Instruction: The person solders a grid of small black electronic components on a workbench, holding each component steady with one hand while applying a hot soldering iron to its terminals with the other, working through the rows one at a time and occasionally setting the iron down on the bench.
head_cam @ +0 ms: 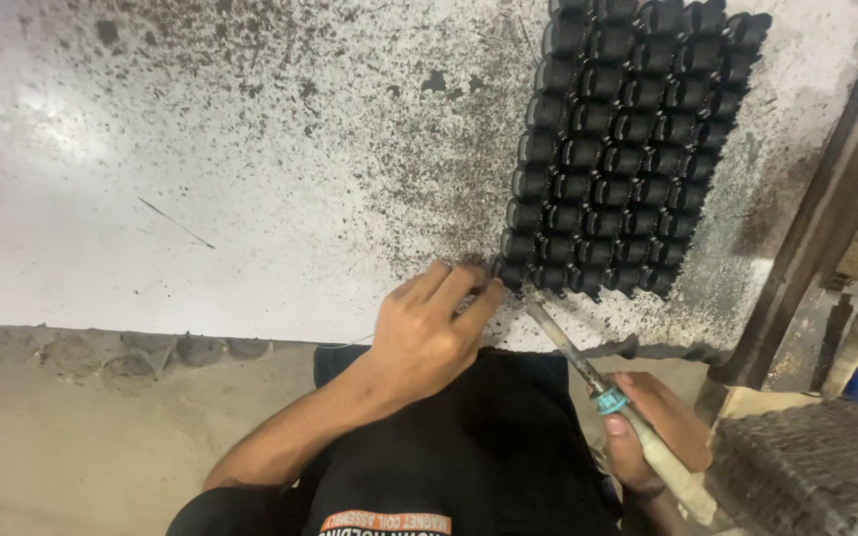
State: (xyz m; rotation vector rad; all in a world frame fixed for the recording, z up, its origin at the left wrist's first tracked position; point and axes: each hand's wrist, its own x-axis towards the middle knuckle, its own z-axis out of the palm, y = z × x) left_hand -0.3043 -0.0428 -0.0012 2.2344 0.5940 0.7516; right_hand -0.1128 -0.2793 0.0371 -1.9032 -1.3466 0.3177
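We see the left hand (429, 333), fingers curled, fingertips touching the corner of the block of black cylindrical parts (628, 149), possibly pinching 1. The right hand (652, 432) grips a pale-handled soldering iron (608, 402).

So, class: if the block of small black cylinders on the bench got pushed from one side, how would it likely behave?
The black cylinders look like separate pieces packed in rows, so a push would probably scatter them. Being round, loose ones may roll. The speckled bench looks gritty, which might slow sliding.
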